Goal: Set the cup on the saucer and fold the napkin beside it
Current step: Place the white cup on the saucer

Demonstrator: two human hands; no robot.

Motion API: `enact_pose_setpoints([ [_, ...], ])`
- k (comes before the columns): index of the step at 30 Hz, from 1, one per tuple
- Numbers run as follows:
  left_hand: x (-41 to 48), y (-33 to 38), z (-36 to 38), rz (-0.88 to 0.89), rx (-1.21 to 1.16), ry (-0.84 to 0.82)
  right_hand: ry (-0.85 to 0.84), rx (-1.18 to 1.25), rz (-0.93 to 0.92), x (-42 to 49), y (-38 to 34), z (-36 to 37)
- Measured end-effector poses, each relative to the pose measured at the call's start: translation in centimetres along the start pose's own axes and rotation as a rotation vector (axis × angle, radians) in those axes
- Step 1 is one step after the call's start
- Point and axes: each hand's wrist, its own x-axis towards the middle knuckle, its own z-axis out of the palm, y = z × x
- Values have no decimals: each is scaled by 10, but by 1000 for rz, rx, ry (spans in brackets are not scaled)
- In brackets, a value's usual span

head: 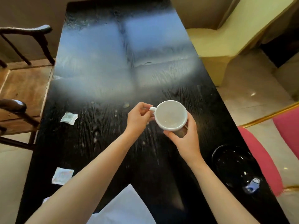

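Observation:
A white cup (170, 114) is held above the middle of the black table (103, 139), empty, its mouth facing up. My left hand (139, 118) pinches its handle on the left. My right hand (186, 136) cups the body from below and the near side. A glossy black saucer (233, 167) lies on the table at the near right, apart from the cup. A white napkin (126, 207) lies flat at the near edge, between my forearms, partly hidden by my left arm.
Two small white sachets (69, 117) (62, 175) lie on the table's left side. Dark wooden chairs (17, 110) stand to the left. A pink chair (262, 160) sits close to the right edge by the saucer. A beige seat (210, 44) is at the far right.

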Motion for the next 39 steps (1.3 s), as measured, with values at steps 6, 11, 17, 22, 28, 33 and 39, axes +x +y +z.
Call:
enact_pose_setpoints([
  [6,-20,-1,81,-60,30,-148,152,-19,70,-31,26,-72],
  [11,-40,-5,134,-61,146,-224,252,-7,151,-56,48,-114],
  [17,-58,-21,184,-35,351,-316,368,-44,207,-86,73,-147],
  [22,-72,-35,208,-31,481,-361,395,-41,287,-105,91,-162],
  [28,-78,-37,225,88,600,-395,419,-46,342,-113,95,-167],
  [33,-78,-36,230,152,677,-412,423,-89,346,-114,93,-167],
  [39,-78,-35,231,166,684,-425,414,-98,375,-115,89,-168],
])
